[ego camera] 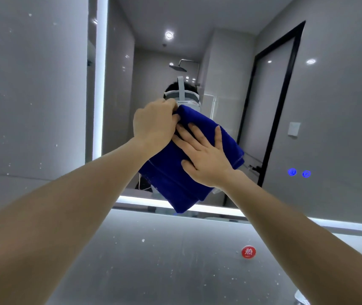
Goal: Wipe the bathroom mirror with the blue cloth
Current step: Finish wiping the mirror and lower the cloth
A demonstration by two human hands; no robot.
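Wiping mid-mirror [224, 62] with folded blue cloth [175, 179], both hands on it.

Left hand [153, 124] curled tight round the cloth's upper corner, pinching it. Right hand [204, 157] just beside and below, fingers straight and spread wide, palm pressing flat on the cloth, seemingly against the glass. Loose folds hanging below both hands, down toward the lit strip [215, 209] at the mirror's bottom edge. Best done, judging from this: press evenly through the flat right palm, steer with the left-hand pinch, and sweep in overlapping passes outward. Go lightly near the blue touch icons [299, 173], well right of the right hand. Gather the dangling fold up under the palm first.
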